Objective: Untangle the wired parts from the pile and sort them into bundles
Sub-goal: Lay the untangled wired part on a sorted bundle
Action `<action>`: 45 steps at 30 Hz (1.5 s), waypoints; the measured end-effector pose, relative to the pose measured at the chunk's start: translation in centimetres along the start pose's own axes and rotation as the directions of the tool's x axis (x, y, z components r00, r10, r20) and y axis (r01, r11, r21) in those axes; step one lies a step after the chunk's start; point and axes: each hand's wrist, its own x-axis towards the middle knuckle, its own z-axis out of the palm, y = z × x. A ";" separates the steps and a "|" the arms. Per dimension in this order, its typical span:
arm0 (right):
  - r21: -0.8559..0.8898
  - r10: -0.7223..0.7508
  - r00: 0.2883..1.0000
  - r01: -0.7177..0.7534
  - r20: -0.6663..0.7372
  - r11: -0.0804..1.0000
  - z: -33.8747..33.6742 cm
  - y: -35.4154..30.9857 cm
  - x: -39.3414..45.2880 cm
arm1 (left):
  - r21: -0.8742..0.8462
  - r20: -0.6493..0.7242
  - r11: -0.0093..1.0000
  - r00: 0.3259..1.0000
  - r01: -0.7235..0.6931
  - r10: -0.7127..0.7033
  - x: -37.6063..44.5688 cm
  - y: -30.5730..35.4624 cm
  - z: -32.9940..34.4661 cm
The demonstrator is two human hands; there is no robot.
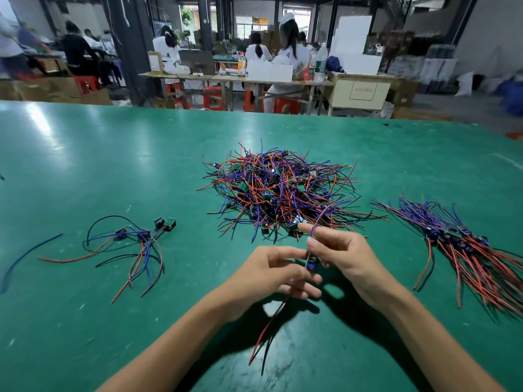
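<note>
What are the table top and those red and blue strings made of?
Table top: looks like smooth green rubber or vinyl matting; it shines under the lights. The strings in the pile: probably metal wires in bendy plastic coating, since they curl and hold their bends.

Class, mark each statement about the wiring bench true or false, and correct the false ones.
1. Both hands hold one wired part. True: the left hand and right hand pinch the wired part.
2. The tangled pile lies nearer the person than the hands. False: it lies beyond them.
3. The larger sorted bundle lies on the right. True.
4. The table is red. False: it is green.
</note>
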 end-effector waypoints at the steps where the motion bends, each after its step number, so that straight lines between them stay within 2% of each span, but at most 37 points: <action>1: 0.017 -0.013 1.000 0.013 0.002 1.000 0.0 0.0 -0.1 | -0.019 -0.012 1.000 1.000 0.009 -0.009 0.0 0.1 0.0; 4: 0.101 -0.013 1.000 0.013 0.001 0.995 0.3 -0.1 -0.2 | -0.005 -0.062 1.000 0.998 -0.013 0.012 0.1 0.2 0.2; 7: 0.106 0.002 1.000 -0.002 0.002 0.994 0.8 -0.3 -0.3 | 0.031 -0.109 0.997 0.991 -0.075 0.078 0.0 0.0 0.2; 13: 0.175 0.069 0.998 -0.066 -0.009 0.982 1.4 -0.6 -0.6 | -0.030 -0.086 0.995 0.992 -0.096 0.093 0.0 0.2 0.1; 22: 0.079 -0.031 1.000 0.031 0.000 0.996 4.0 0.1 -0.8 | -0.050 -0.228 0.995 0.971 -0.088 0.074 0.2 0.3 0.3; 28: -0.014 0.026 0.984 -0.029 -0.174 0.999 5.4 1.1 -0.8 | 0.112 -0.267 0.987 0.954 -0.112 0.138 0.2 -0.2 0.4; 35: 0.008 0.084 0.943 -0.085 -0.323 0.996 3.8 0.2 0.0 | 0.105 -0.155 0.993 0.985 -0.058 0.074 0.3 0.2 0.5; 40: 0.146 0.185 0.883 -0.134 -0.430 0.980 2.2 -0.8 0.7 | 0.122 -0.028 0.992 0.999 -0.028 0.032 -0.4 0.6 0.5; 42: 0.262 0.272 0.877 -0.177 -0.396 0.949 1.7 -0.9 0.7 | 0.148 0.004 0.989 1.000 -0.024 0.024 -0.6 0.8 0.3; 45: 0.472 0.437 0.881 -0.312 -0.180 0.824 0.4 -1.3 0.6 | 0.176 0.038 0.984 0.999 -0.027 0.021 -0.9 1.3 -0.3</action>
